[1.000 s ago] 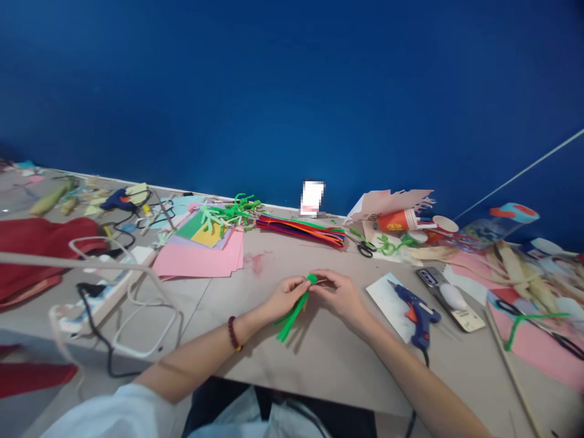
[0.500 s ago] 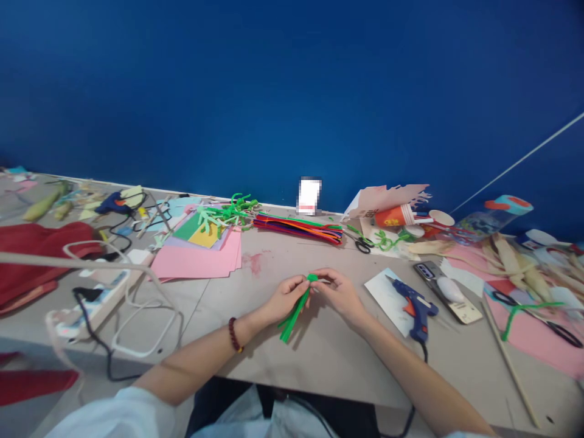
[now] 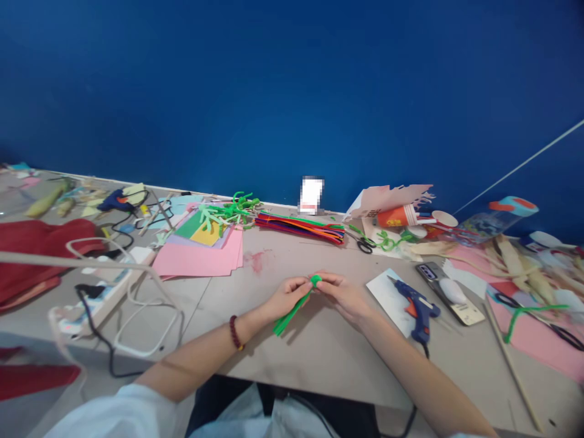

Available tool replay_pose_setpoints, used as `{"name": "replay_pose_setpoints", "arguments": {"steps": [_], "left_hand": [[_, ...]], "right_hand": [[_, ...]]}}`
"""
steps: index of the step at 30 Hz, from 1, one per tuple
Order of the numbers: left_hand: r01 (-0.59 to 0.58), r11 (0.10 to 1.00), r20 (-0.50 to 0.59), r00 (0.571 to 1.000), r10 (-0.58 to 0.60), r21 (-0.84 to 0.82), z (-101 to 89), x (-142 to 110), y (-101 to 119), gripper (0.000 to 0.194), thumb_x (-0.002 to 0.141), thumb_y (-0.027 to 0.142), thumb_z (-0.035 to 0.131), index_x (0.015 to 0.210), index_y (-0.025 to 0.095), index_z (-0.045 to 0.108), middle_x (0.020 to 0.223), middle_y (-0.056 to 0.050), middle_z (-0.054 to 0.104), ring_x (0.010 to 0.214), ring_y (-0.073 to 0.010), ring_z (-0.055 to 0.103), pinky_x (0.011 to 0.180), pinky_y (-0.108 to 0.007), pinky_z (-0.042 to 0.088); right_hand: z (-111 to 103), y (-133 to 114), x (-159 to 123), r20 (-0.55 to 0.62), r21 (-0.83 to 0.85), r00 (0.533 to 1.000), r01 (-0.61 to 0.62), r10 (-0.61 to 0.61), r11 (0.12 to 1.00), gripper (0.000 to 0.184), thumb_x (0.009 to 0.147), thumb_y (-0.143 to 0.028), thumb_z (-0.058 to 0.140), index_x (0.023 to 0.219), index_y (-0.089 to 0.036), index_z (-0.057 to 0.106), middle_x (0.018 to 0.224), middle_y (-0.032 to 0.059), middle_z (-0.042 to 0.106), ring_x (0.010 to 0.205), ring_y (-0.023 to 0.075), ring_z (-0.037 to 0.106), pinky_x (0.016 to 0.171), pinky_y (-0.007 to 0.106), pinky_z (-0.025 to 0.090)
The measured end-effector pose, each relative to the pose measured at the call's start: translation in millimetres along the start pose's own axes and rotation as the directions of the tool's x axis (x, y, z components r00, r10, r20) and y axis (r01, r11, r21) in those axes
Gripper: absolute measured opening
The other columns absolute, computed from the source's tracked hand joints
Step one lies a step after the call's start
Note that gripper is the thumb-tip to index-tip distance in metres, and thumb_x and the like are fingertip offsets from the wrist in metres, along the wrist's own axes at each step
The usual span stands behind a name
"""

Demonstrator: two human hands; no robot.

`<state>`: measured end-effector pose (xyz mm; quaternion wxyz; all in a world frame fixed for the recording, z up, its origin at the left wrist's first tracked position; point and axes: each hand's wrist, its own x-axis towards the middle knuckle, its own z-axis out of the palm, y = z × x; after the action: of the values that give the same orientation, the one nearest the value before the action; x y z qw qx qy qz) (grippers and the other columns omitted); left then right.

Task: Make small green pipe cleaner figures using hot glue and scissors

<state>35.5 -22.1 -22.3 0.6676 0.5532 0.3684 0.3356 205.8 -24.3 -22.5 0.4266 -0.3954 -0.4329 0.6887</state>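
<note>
A bundle of green pipe cleaners (image 3: 288,319) is held over the table between my two hands. Its loose ends point down to the left, and a rounded green top (image 3: 316,280) shows between the fingertips. My left hand (image 3: 289,296) is closed around the bundle just below that top. At the top itself, my right hand (image 3: 343,296) pinches with thumb and fingers. Some of the fingers are hidden behind the bundle. A dark red bead bracelet (image 3: 235,333) circles the left wrist.
Beyond my hands lies a multicoloured pile of pipe cleaners (image 3: 301,229), with scissors (image 3: 365,244) beside it. A blue glue gun (image 3: 420,309) and a phone (image 3: 449,293) are on the right. Pink paper (image 3: 201,260), a power strip (image 3: 107,292) and white cables are on the left.
The bundle's loose ends have swung left and slightly up. The right fingers now press closer over the green top, which looks rounder.
</note>
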Motion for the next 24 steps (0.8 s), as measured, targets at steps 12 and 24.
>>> {"name": "replay_pose_setpoints", "arguments": {"steps": [12,24], "left_hand": [[-0.038,0.997,-0.137,0.990,0.028,-0.072,1.6,4,1,0.036,0.077,0.049,0.054,0.064,0.017,0.045,0.051,0.005,0.042,0.047,-0.0067,0.035,0.048,-0.020,0.027],[0.015,0.968,-0.130,0.990,-0.050,-0.251,3.1,11,-5,0.031,0.077,0.049,0.052,0.075,0.019,0.045,0.051,0.007,0.047,0.038,-0.0052,0.040,0.040,-0.018,0.028]], "right_hand": [[-12,-7,6,-0.147,-0.231,0.948,0.245,-0.283,0.941,0.021,0.079,-0.040,0.054,0.084,-0.022,0.064,0.086,0.0034,0.062,0.083,0.0179,0.058,0.082,0.034,0.046],[4,-62,65,-0.168,-0.559,0.878,0.290,-0.449,0.777,0.025,0.076,-0.042,0.056,0.082,-0.018,0.062,0.073,0.0029,0.064,0.067,0.0157,0.058,0.067,0.029,0.046]]}}
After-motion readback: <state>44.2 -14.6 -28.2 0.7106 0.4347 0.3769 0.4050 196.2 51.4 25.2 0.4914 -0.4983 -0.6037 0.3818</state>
